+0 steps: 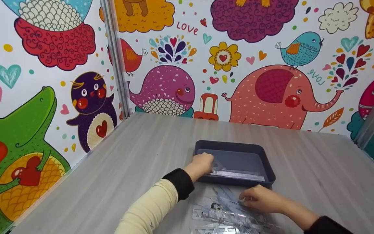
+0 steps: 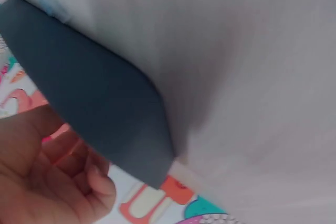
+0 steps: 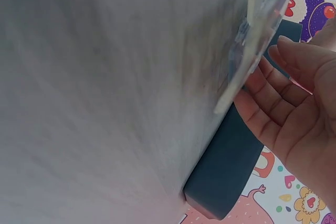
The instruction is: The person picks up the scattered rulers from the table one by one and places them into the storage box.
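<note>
The clear packet (image 1: 235,175) is lying in the dark tray (image 1: 265,156) under my left hand (image 1: 202,164), whose curled fingers are pinching its corner. My right hand (image 1: 260,198) is resting flat, fingers relaxed, on more packets (image 1: 219,216) just outside the tray's near rim; bare table (image 1: 320,175) is stretching wide on both sides.

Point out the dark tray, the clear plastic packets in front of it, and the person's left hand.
dark tray (image 1: 266,162): head view, on its right wall.
clear plastic packets (image 1: 221,216): head view, on the top packet's middle.
left hand (image 1: 203,162): head view, on the back of the hand.
</note>
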Available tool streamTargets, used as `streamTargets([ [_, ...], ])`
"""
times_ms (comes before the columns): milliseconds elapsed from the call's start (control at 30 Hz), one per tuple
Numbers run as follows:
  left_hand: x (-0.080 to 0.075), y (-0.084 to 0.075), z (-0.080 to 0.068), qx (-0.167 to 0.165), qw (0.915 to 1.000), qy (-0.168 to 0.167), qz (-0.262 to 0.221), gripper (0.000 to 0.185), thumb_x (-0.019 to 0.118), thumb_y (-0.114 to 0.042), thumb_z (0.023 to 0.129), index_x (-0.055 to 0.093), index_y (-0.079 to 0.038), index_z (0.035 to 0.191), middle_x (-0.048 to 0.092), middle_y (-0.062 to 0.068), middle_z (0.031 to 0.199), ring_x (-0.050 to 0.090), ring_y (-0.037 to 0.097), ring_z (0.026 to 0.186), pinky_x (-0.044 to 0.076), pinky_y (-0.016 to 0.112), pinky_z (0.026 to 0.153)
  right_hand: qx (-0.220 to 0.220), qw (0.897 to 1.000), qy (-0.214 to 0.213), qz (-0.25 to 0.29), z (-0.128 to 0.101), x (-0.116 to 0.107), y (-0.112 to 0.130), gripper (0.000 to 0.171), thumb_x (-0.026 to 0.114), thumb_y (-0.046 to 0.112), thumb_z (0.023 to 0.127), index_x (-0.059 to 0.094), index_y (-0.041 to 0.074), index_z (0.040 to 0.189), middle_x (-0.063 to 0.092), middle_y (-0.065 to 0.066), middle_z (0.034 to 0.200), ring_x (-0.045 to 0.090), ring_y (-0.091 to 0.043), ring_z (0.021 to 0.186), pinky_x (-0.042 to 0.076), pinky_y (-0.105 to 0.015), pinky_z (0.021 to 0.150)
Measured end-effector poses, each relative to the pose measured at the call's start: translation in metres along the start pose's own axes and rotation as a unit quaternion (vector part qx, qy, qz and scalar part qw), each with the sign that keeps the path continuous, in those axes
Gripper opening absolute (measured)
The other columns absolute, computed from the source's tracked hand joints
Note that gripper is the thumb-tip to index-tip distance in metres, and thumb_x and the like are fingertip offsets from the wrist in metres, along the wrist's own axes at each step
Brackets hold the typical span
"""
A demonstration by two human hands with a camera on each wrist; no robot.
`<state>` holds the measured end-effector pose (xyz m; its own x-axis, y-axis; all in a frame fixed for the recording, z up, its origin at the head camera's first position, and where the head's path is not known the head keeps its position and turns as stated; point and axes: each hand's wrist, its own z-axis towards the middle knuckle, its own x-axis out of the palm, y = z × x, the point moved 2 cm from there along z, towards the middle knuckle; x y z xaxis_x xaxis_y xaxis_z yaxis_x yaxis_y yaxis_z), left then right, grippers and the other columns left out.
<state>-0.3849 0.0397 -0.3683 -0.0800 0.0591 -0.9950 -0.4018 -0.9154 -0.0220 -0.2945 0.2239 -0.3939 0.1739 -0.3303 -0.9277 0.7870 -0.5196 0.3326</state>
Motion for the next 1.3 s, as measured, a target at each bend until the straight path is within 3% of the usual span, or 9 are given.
streamTargets([
  [200, -0.013, -0.004, -0.024, 0.067, 0.9963, -0.023, -0.049, 0.029, 0.066, -0.024, 0.068, 0.061, -0.013, 0.094, 0.061, 0.001, 0.087, 0.056, 0.017, 0.082, 0.044, 0.030, 0.065, 0.017, 1.000, 0.007, 0.012, -0.001, 0.000, 0.000, 0.013, 0.055, 0.007, 0.076, 0.060, 0.003, 0.087, 0.060, 0.004, 0.074, 0.048, 0.003, 0.064, 0.042, -0.017, 0.055],
  [300, -0.016, -0.003, -0.038, 0.087, 0.9920, -0.011, -0.091, 0.031, 0.065, -0.025, 0.068, 0.060, -0.013, 0.097, 0.061, 0.001, 0.088, 0.055, 0.016, 0.081, 0.043, 0.028, 0.067, 0.011, 1.000, -0.001, 0.010, -0.001, 0.000, 0.000, 0.013, 0.055, 0.007, 0.075, 0.060, 0.003, 0.087, 0.059, 0.005, 0.073, 0.047, 0.004, 0.063, 0.042, -0.016, 0.055],
  [433, -0.017, 0.000, -0.057, 0.102, 0.9890, 0.013, -0.106, 0.032, 0.066, -0.028, 0.067, 0.060, -0.014, 0.096, 0.060, 0.000, 0.083, 0.054, 0.013, 0.073, 0.042, 0.026, 0.066, 0.003, 1.000, -0.002, 0.012, -0.002, 0.000, 0.000, 0.013, 0.056, 0.007, 0.075, 0.060, 0.003, 0.086, 0.059, 0.004, 0.073, 0.049, 0.003, 0.064, 0.042, -0.016, 0.055],
  [733, -0.013, -0.008, -0.099, 0.117, 0.9867, 0.105, -0.041, 0.047, 0.068, -0.035, 0.061, 0.056, -0.016, 0.102, 0.058, 0.000, 0.096, 0.052, 0.015, 0.089, 0.041, 0.027, 0.075, 0.025, 1.000, 0.019, 0.005, -0.003, -0.001, 0.009, 0.014, 0.057, 0.010, 0.075, 0.060, 0.003, 0.087, 0.059, 0.001, 0.076, 0.052, -0.002, 0.069, 0.043, -0.020, 0.057],
  [1000, -0.006, -0.017, -0.105, 0.137, 0.9867, 0.088, -0.007, 0.043, 0.071, -0.036, 0.057, 0.059, -0.017, 0.094, 0.057, -0.004, 0.082, 0.052, 0.011, 0.077, 0.041, 0.025, 0.063, 0.047, 0.999, 0.023, -0.003, 0.000, -0.002, 0.017, 0.019, 0.061, 0.007, 0.069, 0.059, 0.003, 0.088, 0.055, 0.004, 0.073, 0.050, -0.003, 0.065, 0.042, -0.020, 0.057],
  [1300, 0.002, -0.017, -0.102, 0.132, 0.9849, 0.108, -0.033, 0.040, 0.071, -0.032, 0.057, 0.059, -0.017, 0.092, 0.059, -0.002, 0.084, 0.054, 0.012, 0.078, 0.041, 0.024, 0.067, 0.066, 0.997, 0.031, 0.009, -0.002, 0.000, 0.013, 0.021, 0.064, 0.004, 0.063, 0.060, 0.001, 0.084, 0.057, 0.005, 0.068, 0.050, 0.000, 0.062, 0.042, -0.019, 0.055],
])
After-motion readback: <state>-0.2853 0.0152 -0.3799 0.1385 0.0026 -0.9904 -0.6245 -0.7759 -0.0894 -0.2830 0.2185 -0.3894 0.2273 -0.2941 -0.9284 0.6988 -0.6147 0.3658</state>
